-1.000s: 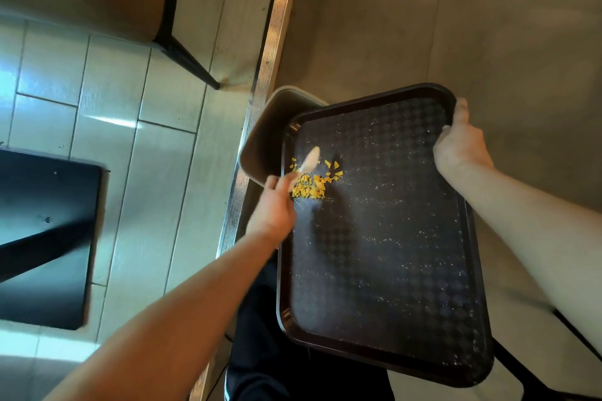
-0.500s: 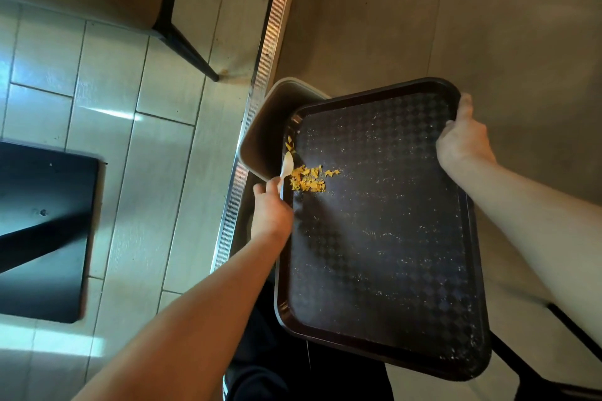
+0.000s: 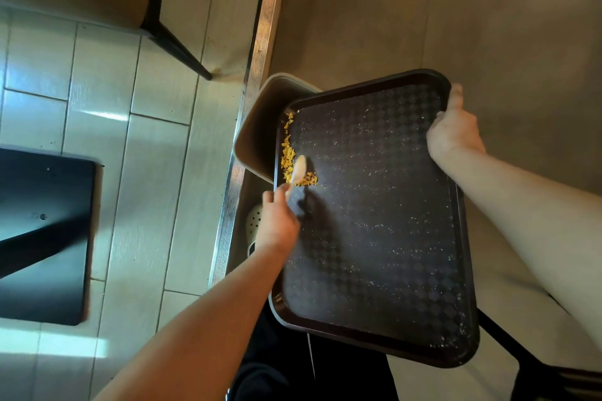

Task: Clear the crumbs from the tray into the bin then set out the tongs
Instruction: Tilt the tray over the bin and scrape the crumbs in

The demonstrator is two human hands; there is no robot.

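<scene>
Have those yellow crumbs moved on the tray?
Yes. The crumbs have slid to the tray's left rim, beside the bin.

Pretty dim overall, warm brownish cast on the right half. Daylight hits the floor tiles (image 3: 107,114) from the left, leaving bright glare patches and a cool blue sheen. The left hand (image 3: 277,225) throws a hard dark shadow onto the tray (image 3: 374,221). The pale utensil (image 3: 298,169) it holds is motion-blurred. Wide-angle lens bends straight lines near the edges, and the corners go soft.
</scene>
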